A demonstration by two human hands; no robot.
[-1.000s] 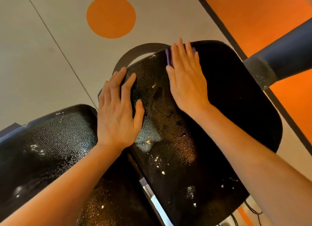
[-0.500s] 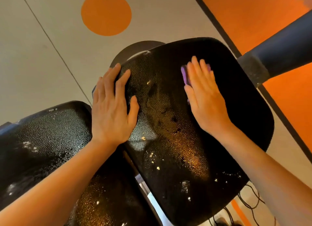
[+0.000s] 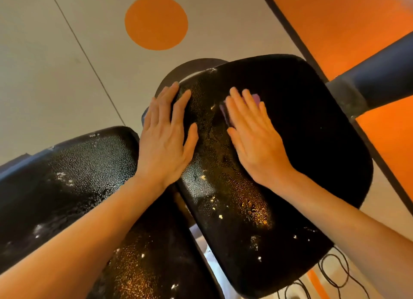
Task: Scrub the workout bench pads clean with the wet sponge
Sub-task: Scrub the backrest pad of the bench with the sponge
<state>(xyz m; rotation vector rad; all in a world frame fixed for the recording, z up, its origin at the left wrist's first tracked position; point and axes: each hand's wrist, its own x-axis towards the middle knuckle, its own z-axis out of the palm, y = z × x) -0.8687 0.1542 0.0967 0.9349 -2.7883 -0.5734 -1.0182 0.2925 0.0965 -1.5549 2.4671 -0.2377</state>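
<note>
The sponge (image 3: 256, 98) is purple and soft-edged, pinned flat on the right-hand bench pad (image 3: 312, 142) under the right hand (image 3: 257, 140). Only two slivers of it show: one past the fingertips, one along the index-finger side. From those, its long axis seems to run with the fingers, up the pad toward its far rounded end, though most of it is hidden.

The right hand lies spread and flat, palm down, pressing the sponge rather than gripping it. The left hand (image 3: 166, 137) is also flat with fingers extended, resting on the same pad's left edge, its outer fingers curling over the rim, holding nothing.

That pad is black, pebble-grained vinyl, a long rounded rectangle running from the near bottom of the view up and slightly left. Its left half glistens with wet beads and carries pale crumbs; its right half looks matte and dark. To its left, separated by a narrow gap, lies a second black pad (image 3: 67, 175) of the same grain, wet and flecked with white specks.

Right of the sponge's pad, a dark cylindrical roller (image 3: 380, 75) juts out. Beyond the pad, the floor (image 3: 55, 75) is pale grey with an orange circle (image 3: 156, 22) and an orange zone edged by a black stripe. Thin black cables (image 3: 335, 274) coil below the pad's near end.
</note>
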